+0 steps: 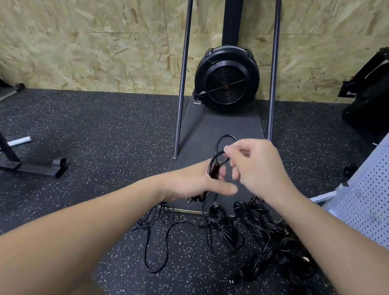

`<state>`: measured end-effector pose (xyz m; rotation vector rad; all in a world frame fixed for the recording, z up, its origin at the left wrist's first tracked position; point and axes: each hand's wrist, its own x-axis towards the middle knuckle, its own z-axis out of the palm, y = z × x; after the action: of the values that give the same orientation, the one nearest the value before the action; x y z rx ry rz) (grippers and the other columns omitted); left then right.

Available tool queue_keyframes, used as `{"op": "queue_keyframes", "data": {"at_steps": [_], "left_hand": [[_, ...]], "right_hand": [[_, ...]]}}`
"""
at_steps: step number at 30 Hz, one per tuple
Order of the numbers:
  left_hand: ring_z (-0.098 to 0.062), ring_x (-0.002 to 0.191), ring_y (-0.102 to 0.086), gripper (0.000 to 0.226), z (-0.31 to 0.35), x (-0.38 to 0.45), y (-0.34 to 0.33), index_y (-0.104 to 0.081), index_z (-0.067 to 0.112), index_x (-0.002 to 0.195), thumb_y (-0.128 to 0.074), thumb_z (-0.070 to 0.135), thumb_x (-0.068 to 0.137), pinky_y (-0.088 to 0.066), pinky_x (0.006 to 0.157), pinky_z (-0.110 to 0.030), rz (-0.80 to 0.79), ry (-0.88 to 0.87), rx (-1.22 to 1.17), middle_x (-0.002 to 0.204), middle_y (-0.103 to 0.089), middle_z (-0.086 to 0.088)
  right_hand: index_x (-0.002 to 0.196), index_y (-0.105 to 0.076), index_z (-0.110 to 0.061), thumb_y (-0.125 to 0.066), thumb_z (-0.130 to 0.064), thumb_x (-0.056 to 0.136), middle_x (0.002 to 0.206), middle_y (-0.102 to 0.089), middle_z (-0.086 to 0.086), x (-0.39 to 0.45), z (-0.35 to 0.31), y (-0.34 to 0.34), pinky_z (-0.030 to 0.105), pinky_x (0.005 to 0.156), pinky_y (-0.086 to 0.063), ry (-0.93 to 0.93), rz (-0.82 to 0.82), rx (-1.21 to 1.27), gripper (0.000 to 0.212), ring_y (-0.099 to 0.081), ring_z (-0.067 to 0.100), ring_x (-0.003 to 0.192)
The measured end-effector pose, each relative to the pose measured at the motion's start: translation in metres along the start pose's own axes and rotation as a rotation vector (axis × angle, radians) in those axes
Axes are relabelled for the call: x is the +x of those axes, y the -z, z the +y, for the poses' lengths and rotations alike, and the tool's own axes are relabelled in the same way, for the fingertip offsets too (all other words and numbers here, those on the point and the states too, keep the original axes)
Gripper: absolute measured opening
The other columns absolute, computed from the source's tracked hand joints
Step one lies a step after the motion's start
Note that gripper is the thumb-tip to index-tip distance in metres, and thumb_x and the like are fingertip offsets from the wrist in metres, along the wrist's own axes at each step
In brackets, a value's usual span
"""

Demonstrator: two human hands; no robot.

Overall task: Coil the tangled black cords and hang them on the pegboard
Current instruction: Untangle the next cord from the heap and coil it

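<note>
In the head view, your left hand point(194, 183) is gripping a small coil of black cord point(213, 166), its fingers closed around the loops with the thumb stretched out to the right. Your right hand point(256, 166) is hovering just above and to the right of it, its fingers point(230, 151) pinching one strand and lifting a loop point(225, 140) over the coil. The rest of the tangled black cords point(262, 242) are lying on the speckled floor point(93, 135) nearer to you and to the right, one loose strand point(155, 247) trailing left. The white pegboard point(382, 193) is leaning at the far right edge.
</note>
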<state>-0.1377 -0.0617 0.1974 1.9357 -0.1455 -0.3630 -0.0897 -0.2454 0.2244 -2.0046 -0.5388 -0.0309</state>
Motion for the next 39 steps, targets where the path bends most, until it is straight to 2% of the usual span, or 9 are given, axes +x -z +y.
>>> {"op": "queue_keyframes", "data": {"at_steps": [4, 11, 17, 21, 24, 28, 32, 35, 39], "left_hand": [[-0.023, 0.073, -0.049, 0.011, -0.009, 0.000, -0.015, -0.054, 0.014, 0.105, -0.059, 0.020, 0.113, -0.041, 0.066, -0.033, -0.007, 0.016, -0.150, 0.085, -0.055, -0.010], [-0.021, 0.067, -0.050, 0.020, -0.009, 0.001, 0.003, -0.064, 0.009, 0.115, -0.047, 0.021, 0.119, -0.043, 0.061, -0.031, 0.182, -0.061, -0.281, 0.077, -0.056, -0.006], [-0.015, 0.063, -0.048, 0.031, -0.007, 0.009, -0.007, -0.072, 0.009, 0.124, -0.046, 0.027, 0.119, -0.041, 0.059, -0.025, 0.286, -0.029, -0.116, 0.074, -0.058, -0.001], [-0.015, 0.072, -0.047, 0.040, 0.003, 0.008, -0.023, -0.070, 0.010, 0.115, -0.054, 0.046, 0.115, -0.043, 0.069, -0.034, 0.234, -0.026, 0.135, 0.083, -0.058, 0.002], [-0.009, 0.065, -0.044, 0.036, 0.009, 0.001, -0.035, -0.063, 0.022, 0.093, -0.052, 0.048, 0.115, -0.041, 0.063, -0.026, 0.111, -0.052, 0.189, 0.077, -0.051, 0.010], [-0.013, 0.083, -0.059, 0.034, 0.009, -0.004, -0.041, -0.074, 0.015, 0.113, -0.057, 0.044, 0.115, -0.049, 0.081, -0.035, -0.020, -0.042, 0.077, 0.099, -0.076, 0.005], [-0.021, 0.080, -0.053, 0.039, 0.012, -0.008, -0.047, -0.064, -0.004, 0.112, -0.057, 0.034, 0.116, -0.044, 0.075, -0.035, -0.046, -0.061, -0.012, 0.093, -0.071, -0.010], [-0.009, 0.085, -0.073, 0.042, 0.016, -0.012, -0.047, -0.058, -0.013, 0.102, -0.051, 0.025, 0.118, -0.051, 0.083, -0.022, -0.078, -0.130, -0.034, 0.098, -0.068, -0.030], [-0.034, 0.080, -0.075, 0.031, 0.014, -0.013, -0.047, -0.054, -0.010, 0.108, -0.053, 0.019, 0.118, -0.061, 0.094, -0.047, -0.083, -0.156, -0.136, 0.088, -0.068, -0.016]], "right_hand": [[0.104, -0.065, -0.008, -0.080, -0.018, 0.100, 0.071, -0.076, 0.012, 0.003, 0.004, 0.003, 0.043, 0.054, -0.061, -0.049, 0.027, 0.217, 0.019, -0.075, 0.036, 0.057], [0.098, -0.077, -0.021, -0.075, -0.052, 0.101, 0.083, -0.081, -0.002, -0.012, 0.016, 0.022, 0.032, 0.077, -0.054, -0.191, -0.310, -0.049, 0.032, -0.078, 0.014, 0.078], [0.089, -0.080, -0.006, -0.081, -0.035, 0.099, 0.121, -0.077, -0.003, -0.004, 0.010, 0.014, 0.042, 0.115, -0.052, -0.134, -0.061, 0.462, 0.031, -0.073, 0.009, 0.115], [0.093, -0.076, -0.002, -0.077, -0.033, 0.103, 0.105, -0.079, 0.016, 0.005, 0.007, 0.007, 0.044, 0.089, -0.068, -0.244, 0.097, 0.494, 0.032, -0.077, 0.019, 0.088], [0.085, -0.072, -0.007, -0.075, -0.038, 0.104, 0.075, -0.073, 0.001, 0.003, 0.003, 0.005, 0.039, 0.060, -0.058, -0.261, 0.147, 0.320, 0.036, -0.066, 0.014, 0.064], [0.084, -0.073, -0.017, -0.072, -0.044, 0.103, 0.069, -0.073, -0.002, -0.001, -0.002, 0.006, 0.036, 0.059, -0.056, -0.135, 0.136, 0.095, 0.033, -0.066, 0.013, 0.058], [0.082, -0.073, -0.021, -0.076, -0.049, 0.100, 0.070, -0.068, -0.005, -0.001, 0.000, 0.008, 0.026, 0.065, -0.048, -0.063, 0.139, -0.029, 0.034, -0.062, 0.004, 0.060], [0.111, -0.059, -0.014, -0.077, -0.029, 0.102, 0.102, -0.080, 0.002, -0.002, -0.003, 0.006, 0.043, 0.078, -0.067, -0.128, 0.103, 0.376, 0.025, -0.083, 0.020, 0.086], [0.126, -0.056, -0.003, -0.068, -0.014, 0.109, 0.110, -0.082, 0.017, -0.006, -0.012, 0.008, 0.075, 0.085, -0.062, -0.236, 0.025, 0.640, 0.023, -0.084, 0.034, 0.095]]}}
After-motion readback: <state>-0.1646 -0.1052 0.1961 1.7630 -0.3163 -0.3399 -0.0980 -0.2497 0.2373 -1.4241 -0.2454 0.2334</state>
